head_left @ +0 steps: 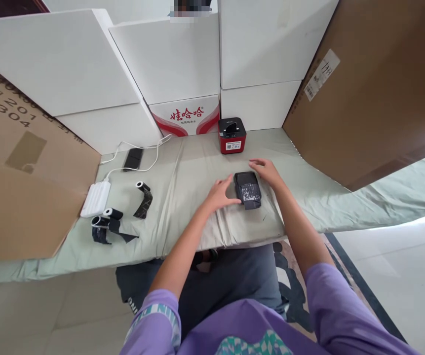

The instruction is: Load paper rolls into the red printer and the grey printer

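A small black box-shaped device (247,185) lies on the cloth-covered table, its near part covered by a dark strip with pale print. Close to its left side is my left hand (219,194), thumb and fingers spread apart; the thumb tip reaches its edge, and I cannot tell if it touches. My right hand (266,171) hovers by the far right corner of the device, fingers stretched out and holding nothing. Behind the device stands a red and black cube-shaped machine (232,135) with a printed label on its front.
Left on the table (193,162) are rolls of black printed film (100,229), another small roll (143,199), a white power bank (96,198) with a white cable (138,169), and a dark phone (133,159). White boxes (182,59) and brown cardboard (375,98) wall the back and sides.
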Tool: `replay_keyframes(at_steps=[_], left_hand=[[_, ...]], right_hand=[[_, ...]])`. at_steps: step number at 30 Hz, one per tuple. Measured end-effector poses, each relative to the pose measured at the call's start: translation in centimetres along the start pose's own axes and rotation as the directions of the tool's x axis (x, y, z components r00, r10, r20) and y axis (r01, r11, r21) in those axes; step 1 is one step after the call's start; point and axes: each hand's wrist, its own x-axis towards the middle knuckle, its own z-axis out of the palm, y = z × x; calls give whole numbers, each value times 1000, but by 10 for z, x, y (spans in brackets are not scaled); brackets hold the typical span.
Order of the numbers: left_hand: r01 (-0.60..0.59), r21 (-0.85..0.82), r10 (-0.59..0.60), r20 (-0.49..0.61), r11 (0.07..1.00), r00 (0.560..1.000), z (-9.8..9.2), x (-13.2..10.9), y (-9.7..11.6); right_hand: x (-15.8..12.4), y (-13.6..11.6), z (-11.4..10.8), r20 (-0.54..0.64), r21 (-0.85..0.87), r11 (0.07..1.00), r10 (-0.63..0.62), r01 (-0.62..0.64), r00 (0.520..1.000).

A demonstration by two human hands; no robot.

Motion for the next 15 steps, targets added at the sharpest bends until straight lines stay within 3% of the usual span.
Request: replay_keyframes(at_steps=[2, 5, 7, 10, 13, 15], left_hand=[[92, -178, -106, -73, 980, 992, -22, 29, -8], [162, -460, -269, -177, 873, 947, -45, 93, -6], [204, -614, -380, -171, 762, 909, -51, 139, 4], [203, -677, -414, -164, 707, 896, -53, 189, 21], [196, -692, -427, -177, 695, 887, -57, 203, 28], [200, -694, -435, -180, 692, 882, -63, 187, 25]], right_hand=[[32, 0, 2, -82, 64, 998, 17, -11, 996], [85, -6, 16, -114, 146, 989, 22, -5, 993], [114, -11, 29, -60, 189, 982, -15, 26, 998], [138, -19, 43, -16, 220, 973, -74, 76, 997], [138, -27, 45, -91, 72, 991, -107, 113, 990], [124, -35, 43, -76, -71, 987, -148, 143, 986]])
